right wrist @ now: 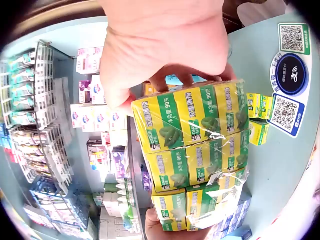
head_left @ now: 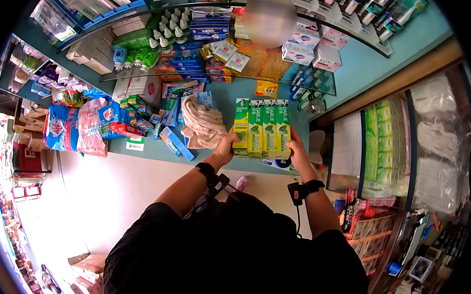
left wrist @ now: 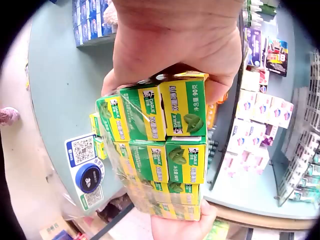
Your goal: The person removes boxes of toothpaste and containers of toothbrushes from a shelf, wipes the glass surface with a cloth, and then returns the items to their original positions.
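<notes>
A block of several green and yellow DARLIE boxes (head_left: 262,128), stacked in rows, is held between both hands over the counter. My left hand (head_left: 226,148) grips its left end, and my right hand (head_left: 297,151) grips the right end. The left wrist view shows the box ends (left wrist: 160,150) under the left hand (left wrist: 175,45), with the other hand at the far end. In the right wrist view, clear wrap (right wrist: 215,195), crinkled and torn-looking, covers the boxes below the right hand (right wrist: 165,45).
A beige cloth (head_left: 202,123) and blue boxes (head_left: 176,143) lie left on the counter (head_left: 155,152). Shelves with soap boxes (head_left: 299,52) and bottles stand behind. A payment code card (right wrist: 287,112) and small green-yellow boxes (right wrist: 258,125) lie near the block.
</notes>
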A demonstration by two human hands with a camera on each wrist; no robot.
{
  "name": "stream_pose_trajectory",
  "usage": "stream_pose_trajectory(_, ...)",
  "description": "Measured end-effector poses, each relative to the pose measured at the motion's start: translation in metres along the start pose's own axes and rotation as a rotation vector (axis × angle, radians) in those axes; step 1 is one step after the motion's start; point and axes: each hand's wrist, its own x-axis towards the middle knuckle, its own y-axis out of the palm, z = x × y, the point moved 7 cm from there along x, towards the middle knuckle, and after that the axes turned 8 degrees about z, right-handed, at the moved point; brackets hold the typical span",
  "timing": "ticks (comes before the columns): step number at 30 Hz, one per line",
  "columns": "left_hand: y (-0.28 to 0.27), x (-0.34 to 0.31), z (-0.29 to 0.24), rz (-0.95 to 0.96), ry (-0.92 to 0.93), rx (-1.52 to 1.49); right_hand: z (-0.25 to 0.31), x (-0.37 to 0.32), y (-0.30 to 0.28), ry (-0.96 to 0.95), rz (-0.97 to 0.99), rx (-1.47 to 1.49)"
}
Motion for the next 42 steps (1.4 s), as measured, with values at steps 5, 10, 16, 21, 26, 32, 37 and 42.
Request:
stream_pose_trajectory(5, -0.038, 0.026, 0.030, -0.207, -0.096, -0.094, -0.007, 0.033, -0.010, 0.064, -0.023, -0.168)
stream_pose_trajectory(10, -0.061, 0.038, 0.040, -0.239, -0.048, -0.200, -0.023, 0.058, -0.012, 0.041, 0.008, -0.153)
stream_pose_trajectory(16, -0.092, 0.043, 0.053, -0.322, -0.013, -0.123, -0.049, 0.067, -0.016, 0.054, -0.010, -0.267)
stream_pose_trajectory(21, -0.111, 0.050, 0.058, -0.354, -0.048, 0.033, -0.064, 0.065, -0.016, 0.072, -0.031, -0.332)
stream_pose_trajectory(26, -0.128, 0.046, 0.061, -0.461, -0.073, 0.209, -0.067, 0.065, -0.015, 0.045, -0.003, -0.481)
stream_pose_trajectory(32, -0.146, 0.043, 0.063, -0.494, -0.094, 0.469, -0.083, 0.070, -0.025, 0.081, 0.005, -0.591)
stream_pose_trajectory(37, -0.128, 0.035, 0.050, -0.666, 0.007, 0.654, -0.079, 0.069, -0.023, 0.065, -0.012, -0.771)
stream_pose_trajectory(42, -0.093, 0.019, 0.034, -0.648, 0.115, 1.206, -0.077, 0.070, -0.022, 0.054, -0.071, -0.969)
